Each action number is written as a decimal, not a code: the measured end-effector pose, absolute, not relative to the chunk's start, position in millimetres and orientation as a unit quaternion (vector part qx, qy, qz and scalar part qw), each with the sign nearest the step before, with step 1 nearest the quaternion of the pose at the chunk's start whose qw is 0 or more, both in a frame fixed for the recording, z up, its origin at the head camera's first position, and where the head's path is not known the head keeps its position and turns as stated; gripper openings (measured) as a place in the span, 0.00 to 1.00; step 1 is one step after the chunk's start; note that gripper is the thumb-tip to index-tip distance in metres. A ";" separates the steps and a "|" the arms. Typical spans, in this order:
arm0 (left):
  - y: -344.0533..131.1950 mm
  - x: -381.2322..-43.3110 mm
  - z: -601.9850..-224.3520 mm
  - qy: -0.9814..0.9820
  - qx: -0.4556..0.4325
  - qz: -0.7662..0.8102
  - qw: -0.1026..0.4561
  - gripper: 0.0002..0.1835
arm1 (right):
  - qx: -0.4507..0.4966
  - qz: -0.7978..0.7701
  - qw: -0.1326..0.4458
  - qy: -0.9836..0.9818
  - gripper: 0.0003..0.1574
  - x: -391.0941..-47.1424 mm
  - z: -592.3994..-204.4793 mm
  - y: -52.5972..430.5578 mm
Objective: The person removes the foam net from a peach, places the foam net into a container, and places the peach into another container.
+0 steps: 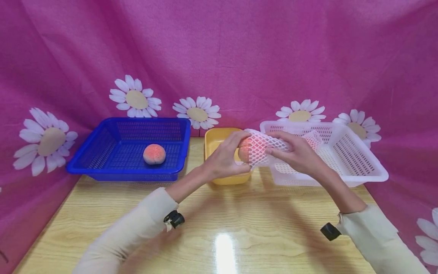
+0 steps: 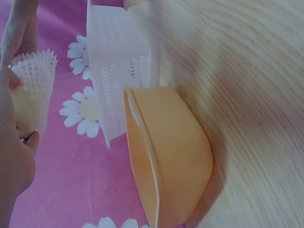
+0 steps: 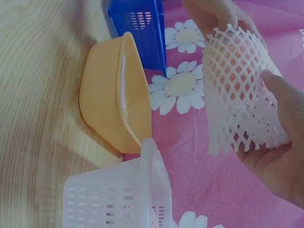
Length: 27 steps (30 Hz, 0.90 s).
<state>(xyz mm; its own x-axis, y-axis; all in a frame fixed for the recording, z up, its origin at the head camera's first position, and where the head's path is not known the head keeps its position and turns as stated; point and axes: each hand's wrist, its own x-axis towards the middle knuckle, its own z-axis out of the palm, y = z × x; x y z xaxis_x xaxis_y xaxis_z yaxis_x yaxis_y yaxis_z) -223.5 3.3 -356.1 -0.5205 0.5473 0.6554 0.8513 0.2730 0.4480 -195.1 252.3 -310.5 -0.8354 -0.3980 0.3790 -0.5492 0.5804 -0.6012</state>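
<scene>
A peach (image 1: 244,150) is partly inside a white foam net sleeve (image 1: 262,151), held above the yellow bin and the near rim of the white basket. My left hand (image 1: 224,158) grips the peach and the net's left edge, thumb below and fingers above. With thumb and fingers my right hand (image 1: 298,152) pinches the net's narrower right end. In the right wrist view the mesh (image 3: 237,90) covers most of the peach, and its open end spreads near my right palm. The left wrist view shows the peach (image 2: 26,107) between my left fingers and thumb.
A blue basket (image 1: 128,177) on the left holds a bare peach (image 1: 154,154). The yellow bin (image 1: 232,180) stands in the middle. At right is a white basket (image 1: 369,177) with a netted peach (image 1: 312,140) inside. A pink flowered cloth (image 1: 219,57) hangs behind the wooden table (image 1: 191,236).
</scene>
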 end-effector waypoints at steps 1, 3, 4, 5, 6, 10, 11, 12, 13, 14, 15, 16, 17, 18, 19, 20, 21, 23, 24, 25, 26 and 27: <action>1.9 -224.3 -356.1 -0.772 -0.452 -0.403 0.192 0.43 | 0.268 0.369 0.108 -0.883 0.24 -196.1 -311.6 252.3; -1.1 -225.8 -355.5 -0.767 -0.453 -0.409 0.197 0.42 | 0.269 0.365 0.122 -0.883 0.23 -198.3 -313.5 252.3; -2.9 -226.6 -354.9 -0.765 -0.453 -0.411 0.199 0.41 | 0.271 0.363 0.127 -0.883 0.22 -199.5 -314.3 252.3; -4.8 -227.4 -354.2 -0.763 -0.454 -0.413 0.201 0.40 | 0.273 0.360 0.132 -0.882 0.21 -200.8 -315.2 252.2; -7.0 -228.0 -353.0 -0.762 -0.455 -0.414 0.202 0.40 | 0.275 0.359 0.136 -0.882 0.20 -201.5 -315.8 252.0; -16.5 -230.2 -347.2 -0.763 -0.452 -0.416 0.201 0.39 | 0.274 0.350 0.150 -0.883 0.17 -204.1 -317.5 249.6; -18.7 -231.0 -346.0 -0.762 -0.451 -0.417 0.203 0.39 | 0.274 0.349 0.155 -0.883 0.16 -205.1 -318.6 248.5; -20.9 -231.9 -345.0 -0.763 -0.449 -0.416 0.208 0.39 | 0.273 0.349 0.159 -0.882 0.15 -206.1 -319.7 247.2; -23.4 -232.8 -344.0 -0.763 -0.448 -0.414 0.214 0.39 | 0.272 0.349 0.164 -0.882 0.15 -207.8 -321.0 245.3; -25.8 -233.7 -343.3 -0.764 -0.446 -0.411 0.220 0.39 | 0.271 0.350 0.168 -0.881 0.13 -209.3 -322.2 243.3; -28.1 -234.4 -342.7 -0.765 -0.445 -0.409 0.224 0.39 | 0.271 0.350 0.172 -0.880 0.12 -211.2 -323.7 241.5; -30.3 -234.9 -342.3 -0.766 -0.443 -0.407 0.227 0.39 | 0.271 0.350 0.178 -0.879 0.10 -213.0 -325.2 239.8; -32.4 -235.3 -341.8 -0.767 -0.442 -0.405 0.229 0.39 | 0.273 0.347 0.184 -0.878 0.09 -214.2 -325.9 237.9; -34.3 -235.4 -341.3 -0.768 -0.440 -0.404 0.231 0.40 | 0.274 0.345 0.188 -0.878 0.08 -215.5 -326.5 236.2; -36.3 -235.4 -341.1 -0.769 -0.438 -0.405 0.231 0.40 | 0.275 0.344 0.193 -0.877 0.07 -216.8 -327.1 234.7; -38.3 -235.1 -340.8 -0.770 -0.436 -0.405 0.229 0.40 | 0.276 0.343 0.197 -0.876 0.06 -217.9 -327.3 233.0; -40.3 -234.7 -340.5 -0.771 -0.433 -0.406 0.229 0.40 | 0.277 0.341 0.202 -0.876 0.07 -218.9 -327.5 231.4; -44.2 -234.2 -340.1 -0.775 -0.426 -0.407 0.229 0.40 | 0.276 0.338 0.209 -0.875 0.08 -221.1 -327.6 227.8; -46.2 -233.8 -339.8 -0.778 -0.421 -0.405 0.230 0.41 | 0.274 0.340 0.211 -0.874 0.08 -222.6 -328.1 226.3; -47.8 -233.6 -339.6 -0.781 -0.418 -0.403 0.229 0.40 | 0.272 0.341 0.215 -0.874 0.09 -223.4 -328.3 225.1; -49.3 -233.5 -339.3 -0.784 -0.415 -0.401 0.228 0.40 | 0.271 0.341 0.217 -0.874 0.09 -224.5 -328.7 224.0; -51.0 -233.4 -339.2 -0.786 -0.413 -0.400 0.227 0.40 | 0.270 0.342 0.221 -0.873 0.09 -225.5 -329.2 222.9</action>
